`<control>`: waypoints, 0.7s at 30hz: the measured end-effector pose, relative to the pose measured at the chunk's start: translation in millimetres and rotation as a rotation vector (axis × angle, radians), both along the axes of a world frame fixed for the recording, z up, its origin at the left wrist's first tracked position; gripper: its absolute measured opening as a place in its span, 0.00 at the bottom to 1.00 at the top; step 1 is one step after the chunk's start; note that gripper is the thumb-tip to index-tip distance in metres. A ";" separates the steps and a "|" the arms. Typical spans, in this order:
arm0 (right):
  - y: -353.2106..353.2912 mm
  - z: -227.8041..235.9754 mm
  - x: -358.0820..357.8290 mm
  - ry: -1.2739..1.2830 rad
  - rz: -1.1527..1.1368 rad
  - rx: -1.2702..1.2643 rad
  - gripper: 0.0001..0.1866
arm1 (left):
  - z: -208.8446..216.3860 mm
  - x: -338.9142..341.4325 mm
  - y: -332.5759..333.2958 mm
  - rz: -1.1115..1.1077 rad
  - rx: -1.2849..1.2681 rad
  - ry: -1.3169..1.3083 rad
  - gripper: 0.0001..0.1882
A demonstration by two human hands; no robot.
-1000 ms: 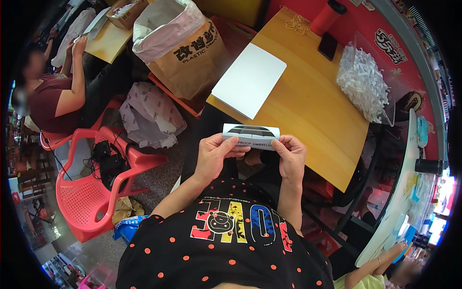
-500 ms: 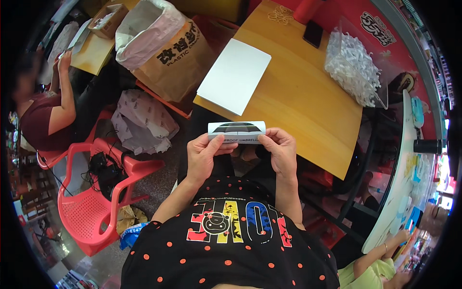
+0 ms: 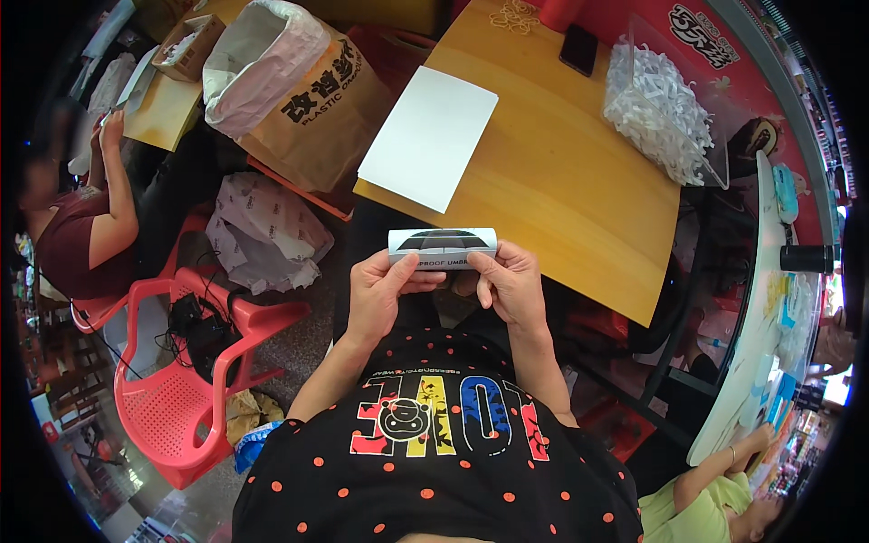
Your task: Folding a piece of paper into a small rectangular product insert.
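White paper label (image 3: 443, 248) pinched between left hand (image 3: 382, 295) and right hand (image 3: 512, 285)

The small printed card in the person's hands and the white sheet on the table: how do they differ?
The printed card is a narrow strip; the white sheet is far larger. The card carries a dark picture and lettering; the sheet looks blank. The card is held up between left hand and right hand; the sheet lies flat on the wooden table. Both are white and rectangular.
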State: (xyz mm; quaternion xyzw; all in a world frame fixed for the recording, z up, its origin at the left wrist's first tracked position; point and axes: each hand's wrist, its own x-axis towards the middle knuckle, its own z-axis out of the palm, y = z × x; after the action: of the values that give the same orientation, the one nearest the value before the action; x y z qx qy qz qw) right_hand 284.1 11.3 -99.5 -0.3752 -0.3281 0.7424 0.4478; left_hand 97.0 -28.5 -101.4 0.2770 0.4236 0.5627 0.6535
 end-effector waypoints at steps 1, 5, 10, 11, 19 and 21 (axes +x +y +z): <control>0.2 0.0 -1.0 -0.009 0.000 0.007 0.08 | -2.0 -1.0 0.3 -0.008 -0.017 -0.033 0.13; 1.1 0.3 -1.1 -0.037 -0.030 0.026 0.07 | -7.2 -3.7 3.8 -0.065 -0.061 -0.084 0.14; 0.9 -3.0 -3.6 -0.061 -0.067 0.029 0.07 | -7.6 -3.7 5.1 -0.105 -0.033 -0.049 0.15; 0.4 -4.4 -4.3 -0.065 -0.079 0.033 0.07 | -6.4 -3.4 4.9 -0.093 -0.030 -0.047 0.14; 0.6 -4.2 -4.1 -0.029 -0.067 0.012 0.07 | -1.8 6.3 1.3 -0.019 0.022 0.144 0.10; 0.8 -3.4 -3.0 -0.026 -0.057 0.002 0.07 | -1.7 6.6 0.9 -0.010 0.042 0.151 0.09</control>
State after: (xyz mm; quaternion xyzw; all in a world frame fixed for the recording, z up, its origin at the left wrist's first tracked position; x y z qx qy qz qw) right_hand 281.2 12.2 -102.8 -0.3934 -0.3240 0.7240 0.4648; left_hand 103.6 -27.6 -103.0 0.3346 0.4583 0.5458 0.6165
